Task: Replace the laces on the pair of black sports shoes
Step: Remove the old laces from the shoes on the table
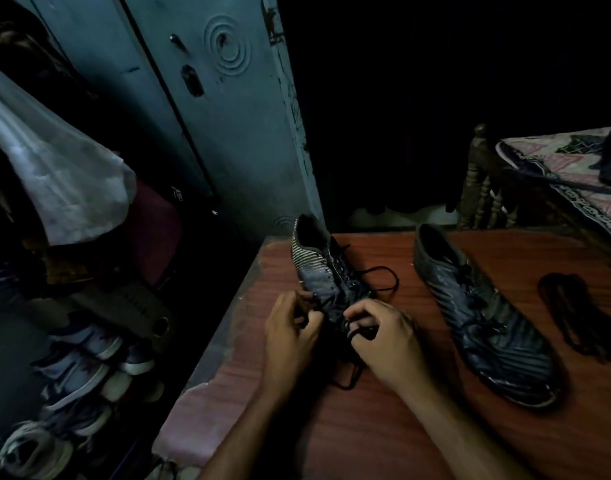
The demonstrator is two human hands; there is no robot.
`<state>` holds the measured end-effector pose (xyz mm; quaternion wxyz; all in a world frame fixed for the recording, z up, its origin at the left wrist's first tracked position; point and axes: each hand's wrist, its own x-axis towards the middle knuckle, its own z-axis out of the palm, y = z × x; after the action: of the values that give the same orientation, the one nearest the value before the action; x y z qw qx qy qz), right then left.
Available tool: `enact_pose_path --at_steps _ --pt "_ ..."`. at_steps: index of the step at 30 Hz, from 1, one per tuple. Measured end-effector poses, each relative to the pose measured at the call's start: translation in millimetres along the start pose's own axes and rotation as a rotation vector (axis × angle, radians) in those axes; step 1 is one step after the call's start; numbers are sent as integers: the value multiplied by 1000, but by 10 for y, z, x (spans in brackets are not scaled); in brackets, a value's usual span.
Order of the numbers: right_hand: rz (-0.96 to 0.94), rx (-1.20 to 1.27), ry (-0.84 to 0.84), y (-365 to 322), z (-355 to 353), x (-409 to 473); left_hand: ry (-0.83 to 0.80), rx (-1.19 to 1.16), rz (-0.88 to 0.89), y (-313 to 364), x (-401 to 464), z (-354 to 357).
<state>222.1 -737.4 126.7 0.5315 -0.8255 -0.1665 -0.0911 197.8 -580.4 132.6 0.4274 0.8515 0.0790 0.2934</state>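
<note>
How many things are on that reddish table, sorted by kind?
Black sports shoes: 2, the left shoe under the hands and the right shoe lying beside it.
Loose bundle of dark laces: 1, lying right of the shoes.
Lace being worked on the left shoe: 1.
Total: 4

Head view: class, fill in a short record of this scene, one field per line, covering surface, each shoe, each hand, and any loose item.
surface: reddish wooden table
left shoe: on the table, black lace loose around it
right shoe: lies apart on the table, untouched
left hand: fingers curled, pinching the lace at the left shoe
right hand: fingers curled round the lace
loose item: dark bundle, probably a lace, right of the right shoe
</note>
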Motion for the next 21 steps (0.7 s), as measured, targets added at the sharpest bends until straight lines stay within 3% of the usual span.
enact_pose_path --at_steps 6,16,21 --pt "-11 98 64 32 -13 33 79 -260 -185 -60 -10 -51" --pt "-61 276 106 37 -130 66 80 -398 -144 75 -28 -113" --pt "-193 243 -60 -55 -160 -20 33 -366 -112 -132 -12 -59"
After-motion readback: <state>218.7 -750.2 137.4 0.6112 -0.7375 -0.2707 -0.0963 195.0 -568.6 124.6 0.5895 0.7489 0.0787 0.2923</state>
